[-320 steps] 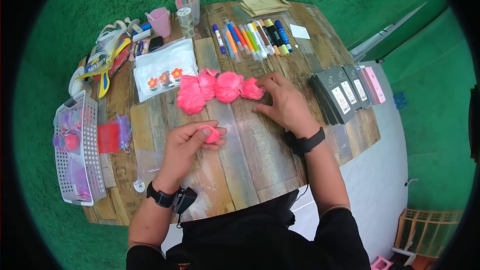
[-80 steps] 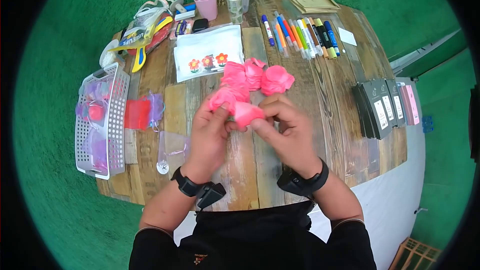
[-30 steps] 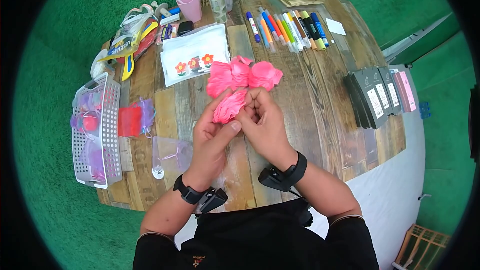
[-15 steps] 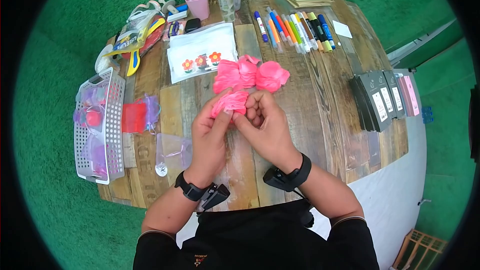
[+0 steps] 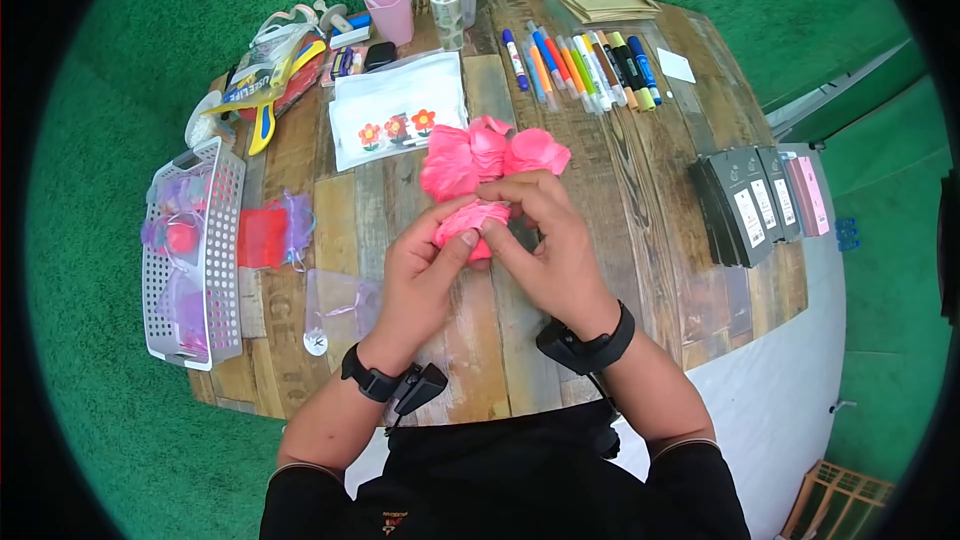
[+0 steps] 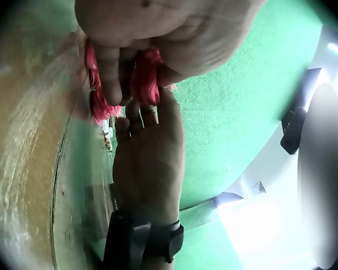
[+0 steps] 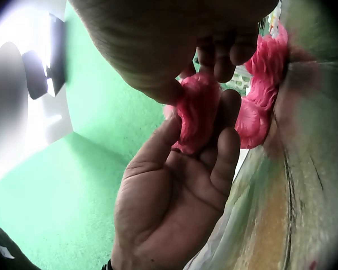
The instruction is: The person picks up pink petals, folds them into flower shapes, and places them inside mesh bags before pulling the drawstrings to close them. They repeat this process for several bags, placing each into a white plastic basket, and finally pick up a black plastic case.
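A crumpled pink bundle [image 5: 470, 225] is held between both hands above the table, close to the body. The left hand [image 5: 422, 270] grips its left side, thumb on top; in the right wrist view that hand [image 7: 172, 197] has fingers behind the bundle [image 7: 197, 115]. The right hand [image 5: 550, 250] pinches the right side with thumb and fingertips, and in the left wrist view the bundle [image 6: 146, 77] shows between both hands. Several more pink bundles [image 5: 537, 151] lie on the table just beyond the fingers.
Behind the pink bundles lie a white pouch with flowers [image 5: 395, 105] and a row of markers [image 5: 585, 70]. Dark boxes [image 5: 735, 210] stand at the right; a white basket [image 5: 222, 260] and a sheer bag [image 5: 340, 305] are at the left.
Earlier the left hand held a small pink piece while the right touched the row of bundles. Since then both hands have come together on one bundle; the right fingers now reach over its far side.
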Available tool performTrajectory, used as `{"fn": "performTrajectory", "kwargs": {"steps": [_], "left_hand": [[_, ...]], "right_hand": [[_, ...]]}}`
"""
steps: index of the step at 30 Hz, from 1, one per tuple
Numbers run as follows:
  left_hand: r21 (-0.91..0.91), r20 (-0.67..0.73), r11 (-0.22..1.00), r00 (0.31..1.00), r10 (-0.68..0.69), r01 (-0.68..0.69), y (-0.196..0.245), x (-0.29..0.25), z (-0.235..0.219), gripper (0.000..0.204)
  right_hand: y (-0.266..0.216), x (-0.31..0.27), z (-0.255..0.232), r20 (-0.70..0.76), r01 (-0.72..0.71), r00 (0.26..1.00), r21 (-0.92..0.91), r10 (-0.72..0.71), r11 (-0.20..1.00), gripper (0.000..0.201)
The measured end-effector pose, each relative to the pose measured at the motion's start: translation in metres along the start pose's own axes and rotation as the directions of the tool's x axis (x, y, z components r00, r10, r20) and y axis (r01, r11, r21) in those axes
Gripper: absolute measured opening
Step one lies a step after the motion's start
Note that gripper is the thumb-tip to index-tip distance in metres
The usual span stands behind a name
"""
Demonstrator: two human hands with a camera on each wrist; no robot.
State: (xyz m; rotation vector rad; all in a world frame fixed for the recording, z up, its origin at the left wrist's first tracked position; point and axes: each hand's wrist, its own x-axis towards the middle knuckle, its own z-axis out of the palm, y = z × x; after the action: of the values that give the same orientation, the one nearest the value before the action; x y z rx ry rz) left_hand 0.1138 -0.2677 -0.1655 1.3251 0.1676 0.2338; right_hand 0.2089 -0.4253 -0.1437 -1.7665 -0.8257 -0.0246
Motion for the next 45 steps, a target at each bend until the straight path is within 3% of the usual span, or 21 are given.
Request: {"fn": "performTrajectory", "kwargs": {"steps": [6, 9, 12, 18, 21, 24, 29, 33, 35, 36, 45], "left_hand": [[-0.104, 0.072, 0.989, 0.993, -0.094, 0.102, 0.004, 0.0, -0.002, 0.053], [-0.085, 0.109, 0.996, 0.994, 0.005, 0.004, 0.003, -0.002, 0.003, 0.062], [-0.073, 0.12, 0.997, 0.993, -0.012, 0.021, 0.006, -0.002, 0.003, 0.069], [-0.05, 0.081, 0.993, 0.991, -0.105, 0.109, 0.008, 0.0, -0.001, 0.055], [-0.069, 0.093, 0.996, 0.995, -0.044, 0.05, 0.006, 0.0, -0.003, 0.047], [-0.1, 0.078, 0.992, 0.995, -0.065, 0.072, 0.008, -0.001, -0.002, 0.045], [-0.129, 0.084, 0.987, 0.993, -0.086, 0.096, 0.003, 0.001, -0.005, 0.046], [-0.07, 0.057, 0.995, 0.997, -0.06, 0.064, 0.003, 0.0, 0.001, 0.049], [0.073, 0.069, 0.997, 0.998, 0.004, -0.009, 0.003, 0.0, -0.002, 0.049], [0.144, 0.078, 0.989, 0.996, 0.035, -0.046, 0.003, 0.0, -0.003, 0.049], [0.223, 0.129, 0.975, 0.991, -0.03, 0.0, 0.009, -0.002, 0.002, 0.052]], "right_hand": [[0.007, -0.001, 0.002, -0.008, -0.022, 1.0, 0.023, 0.023, 0.999, 0.021], [0.007, -0.002, 0.003, -0.017, -0.061, 0.998, 0.068, 0.063, 0.996, 0.02], [0.014, -0.003, 0.006, -0.011, -0.074, 0.997, 0.139, 0.076, 0.988, 0.02], [0.02, -0.006, 0.012, 0.068, -0.181, 0.984, 0.344, 0.167, 0.921, 0.017], [0.026, -0.005, 0.012, 0.104, -0.185, 0.982, 0.393, 0.156, 0.901, 0.017], [0.029, -0.005, 0.013, 0.12, -0.196, 0.98, 0.411, 0.16, 0.89, 0.017], [0.019, -0.003, 0.009, 0.122, -0.199, 0.978, 0.314, 0.168, 0.928, 0.023], [0.021, -0.004, 0.008, 0.104, -0.028, 0.995, 0.15, 0.013, 0.988, 0.028], [0.022, -0.003, 0.007, 0.102, 0.023, 0.994, 0.115, -0.035, 0.993, 0.029], [0.019, -0.003, 0.006, 0.111, 0.003, 0.994, 0.124, -0.017, 0.992, 0.028], [0.013, -0.002, 0.001, 0.115, -0.081, 0.991, 0.143, 0.065, 0.986, 0.021]]}}
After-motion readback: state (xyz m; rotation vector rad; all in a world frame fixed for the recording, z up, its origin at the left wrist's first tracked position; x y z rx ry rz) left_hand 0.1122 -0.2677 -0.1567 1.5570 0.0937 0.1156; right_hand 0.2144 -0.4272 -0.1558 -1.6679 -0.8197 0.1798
